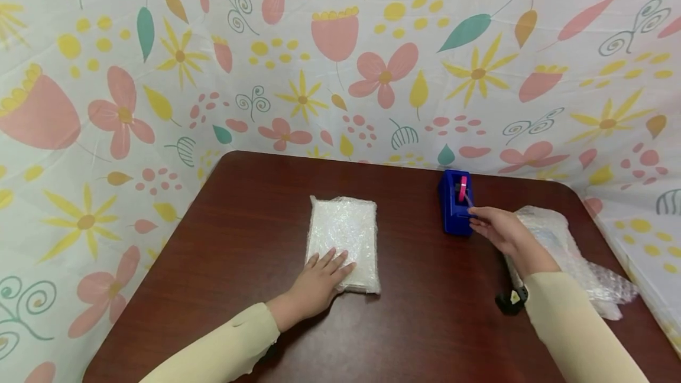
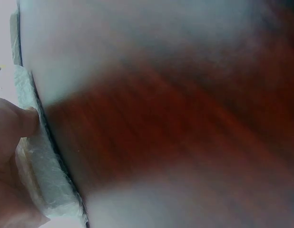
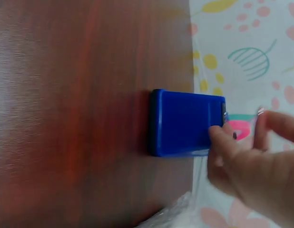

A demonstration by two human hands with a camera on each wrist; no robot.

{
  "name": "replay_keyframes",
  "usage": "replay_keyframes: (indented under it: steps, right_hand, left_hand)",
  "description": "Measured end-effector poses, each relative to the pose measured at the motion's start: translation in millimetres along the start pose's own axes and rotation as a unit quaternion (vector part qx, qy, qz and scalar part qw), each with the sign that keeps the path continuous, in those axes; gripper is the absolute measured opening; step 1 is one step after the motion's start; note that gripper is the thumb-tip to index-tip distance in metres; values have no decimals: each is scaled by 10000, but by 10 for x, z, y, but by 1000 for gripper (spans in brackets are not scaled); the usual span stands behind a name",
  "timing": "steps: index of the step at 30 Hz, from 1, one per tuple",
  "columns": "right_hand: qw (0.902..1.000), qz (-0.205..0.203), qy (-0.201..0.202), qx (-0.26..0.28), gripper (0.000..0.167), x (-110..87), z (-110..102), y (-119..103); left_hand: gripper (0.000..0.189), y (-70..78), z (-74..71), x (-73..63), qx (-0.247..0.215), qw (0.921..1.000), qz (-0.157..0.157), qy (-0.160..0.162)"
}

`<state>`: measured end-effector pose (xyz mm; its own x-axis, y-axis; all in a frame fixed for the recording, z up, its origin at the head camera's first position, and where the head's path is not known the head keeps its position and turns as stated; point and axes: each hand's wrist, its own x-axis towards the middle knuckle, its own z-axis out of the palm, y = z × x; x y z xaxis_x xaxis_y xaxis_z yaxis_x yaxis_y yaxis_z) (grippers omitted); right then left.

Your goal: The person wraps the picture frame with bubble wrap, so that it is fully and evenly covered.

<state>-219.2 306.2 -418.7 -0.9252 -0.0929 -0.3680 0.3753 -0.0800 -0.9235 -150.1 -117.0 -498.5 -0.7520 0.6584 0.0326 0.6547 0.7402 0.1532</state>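
Observation:
A flat rectangular package in bubble wrap (image 1: 343, 223) lies on the brown table. My left hand (image 1: 321, 282) rests on its near part with the fingers spread. In the left wrist view, the thumb lies against the wrapped package (image 2: 52, 175). Farther right stands a blue tape dispenser (image 1: 456, 223) with a pink-cored tape roll (image 1: 463, 188). My right hand (image 1: 502, 229) is at the dispenser's right side, pinching the end of a clear tape strip (image 1: 468, 198) that runs from the roll. In the right wrist view, the fingers are close around the blue dispenser's (image 3: 185, 123) roll end.
A loose sheet of bubble wrap (image 1: 585, 270) lies at the right side of the table (image 1: 415, 324), partly behind the right forearm. A black strap (image 1: 512, 303) shows beside the right wrist. Behind the table hangs a flower-patterned cloth (image 1: 367, 117).

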Motion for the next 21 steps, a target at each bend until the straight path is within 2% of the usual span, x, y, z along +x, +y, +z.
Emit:
replay_keyframes:
  steps: [2,3,5,9,11,12,15,17,19,21]
  right_hand:
    - [9977,-446,-227,458,33,-61,0,93]
    - [9956,-651,-385,549,29,-89,6,139]
    - [9922,-888,-427,767,28,-141,32,218]
    - [9861,-1262,-105,1076,30,-219,97,344]
    - [9812,-1441,359,1234,33,-254,132,383]
    - [9799,-1516,602,1146,34,-266,152,396]
    - [9793,-1361,1276,783,34,-302,212,396]
    - [9807,-1100,1516,565,35,-331,246,376]
    - [9834,-942,1439,585,38,-375,269,353]
    - [9855,-997,1210,656,39,-435,295,334]
  left_hand:
    - [52,1,-1,-1,6,10000,-5,18]
    - [52,1,0,-2,-1,10000,-2,28]
    - [52,4,-1,-6,17,10000,-3,29]
    - [52,15,-7,-6,-14,10000,14,11]
    - [52,19,-9,-3,-25,10000,29,5]
    - [52,21,-12,-1,-37,10000,24,-4]
    - [52,22,-15,-1,-10,10000,13,8]
    - [52,26,-21,-4,15,10000,6,12]
    - [52,31,-28,-6,-11,10000,2,-6]
    - [52,35,-35,-9,-49,10000,7,-27]
